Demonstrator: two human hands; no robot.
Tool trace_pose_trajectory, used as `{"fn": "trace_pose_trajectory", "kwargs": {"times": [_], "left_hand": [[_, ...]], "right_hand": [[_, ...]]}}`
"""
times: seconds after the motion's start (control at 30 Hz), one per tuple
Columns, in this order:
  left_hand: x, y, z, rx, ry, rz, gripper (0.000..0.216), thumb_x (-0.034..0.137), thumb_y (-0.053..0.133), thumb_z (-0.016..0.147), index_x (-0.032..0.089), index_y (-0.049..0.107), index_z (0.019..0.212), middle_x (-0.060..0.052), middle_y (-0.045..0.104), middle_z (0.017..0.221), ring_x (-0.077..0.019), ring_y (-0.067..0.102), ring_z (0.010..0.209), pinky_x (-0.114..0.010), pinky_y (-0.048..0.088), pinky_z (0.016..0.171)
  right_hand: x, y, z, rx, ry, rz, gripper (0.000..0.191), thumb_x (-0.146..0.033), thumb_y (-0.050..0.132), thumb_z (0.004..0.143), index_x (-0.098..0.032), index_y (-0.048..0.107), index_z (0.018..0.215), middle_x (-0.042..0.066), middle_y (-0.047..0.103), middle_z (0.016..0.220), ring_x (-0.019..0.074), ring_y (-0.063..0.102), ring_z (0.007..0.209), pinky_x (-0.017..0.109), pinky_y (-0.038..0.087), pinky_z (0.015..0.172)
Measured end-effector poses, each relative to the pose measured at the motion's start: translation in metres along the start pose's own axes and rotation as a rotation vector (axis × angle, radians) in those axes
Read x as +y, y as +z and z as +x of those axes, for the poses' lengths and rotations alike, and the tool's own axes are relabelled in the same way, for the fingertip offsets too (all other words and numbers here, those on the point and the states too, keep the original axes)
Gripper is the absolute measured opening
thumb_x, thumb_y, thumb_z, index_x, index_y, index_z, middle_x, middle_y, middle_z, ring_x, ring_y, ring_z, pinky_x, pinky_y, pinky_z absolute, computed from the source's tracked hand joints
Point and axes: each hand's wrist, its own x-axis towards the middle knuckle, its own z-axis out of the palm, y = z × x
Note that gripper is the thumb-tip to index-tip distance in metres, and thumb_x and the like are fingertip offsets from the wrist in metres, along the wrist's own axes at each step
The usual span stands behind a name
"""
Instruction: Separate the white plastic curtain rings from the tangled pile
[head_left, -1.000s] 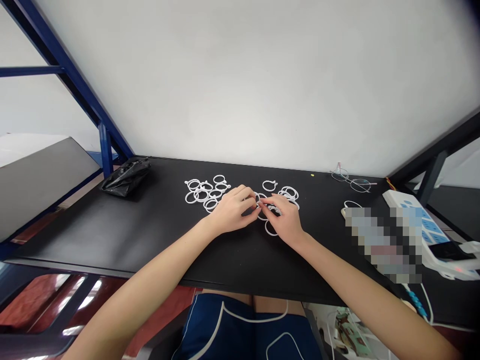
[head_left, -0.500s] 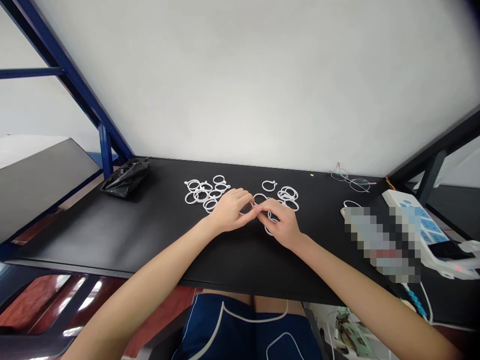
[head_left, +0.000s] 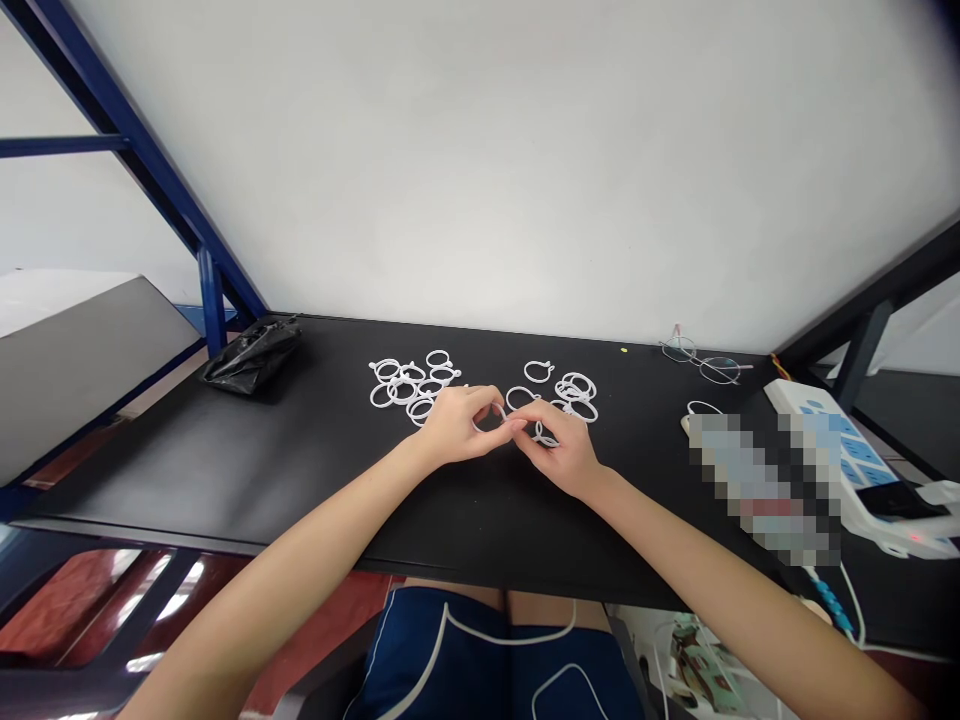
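My left hand (head_left: pixel 463 424) curls its thumb and fingers round a white curtain ring (head_left: pixel 502 411), part of which shows in the gap between them. Fingers of my right hand (head_left: pixel 561 448) pinch at the same ring's right side, and the fingertips of both hands meet there. What exactly lies between the fingertips is hidden. On the left, a group of white curtain rings (head_left: pixel 411 390) with small eyelets lies loosely overlapped. More white rings (head_left: pixel 576 388) lie behind and beside my right hand, some partly covered by it.
The black tabletop (head_left: pixel 337 480) runs back to a pale wall. A black plastic bag (head_left: pixel 255 357) lies at the back left. Eyeglasses (head_left: pixel 701 362), a blurred-out phone (head_left: pixel 761 490) and a white power strip (head_left: pixel 847 460) with cables are on the right. Blue metal posts (head_left: pixel 214 300) flank the left side.
Both hands stay at the same spot with the ring. My left fingers have shifted slightly and curl lower, showing more of the ring between them. The loose rings have not moved.
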Motion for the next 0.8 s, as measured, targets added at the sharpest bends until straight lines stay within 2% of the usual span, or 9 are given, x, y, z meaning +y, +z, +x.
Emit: {"fn": "trace_pose_trajectory", "kwargs": {"times": [0.1,0.27,0.8], "left_hand": [[0.0013,-0.0014,0.0003,-0.002,0.005,0.006,0.032,0.042,0.053,0.085,0.017,0.052,0.066,0.008,0.03,0.048,-0.0068,0.031,0.043,-0.02,0.03,0.046],[0.0024,-0.0038,0.0003,-0.024,-0.007,-0.011,0.029,0.035,0.05,0.086,0.017,0.052,0.062,0.007,0.031,0.046,-0.0072,0.031,0.042,-0.021,0.029,0.045],[0.0032,-0.003,0.001,-0.01,0.002,0.026,0.034,0.034,0.049,0.087,0.016,0.054,0.059,0.006,0.035,0.046,-0.0066,0.033,0.042,-0.021,0.028,0.045]], "right_hand": [[0.0002,-0.0005,-0.0007,-0.047,0.031,-0.025,0.009,-0.026,0.053,0.093,-0.022,0.061,0.091,0.002,0.066,0.077,0.015,0.063,0.068,0.028,0.053,0.064],[0.0012,-0.0002,-0.0015,-0.099,-0.002,-0.016,0.014,-0.026,0.049,0.096,-0.022,0.059,0.088,0.002,0.064,0.078,0.0147,0.062,0.069,0.027,0.052,0.064],[0.0064,-0.0002,-0.0031,-0.15,0.027,0.003,0.016,-0.028,0.05,0.097,-0.021,0.058,0.085,0.001,0.061,0.074,0.0132,0.057,0.064,0.026,0.048,0.06]]}}
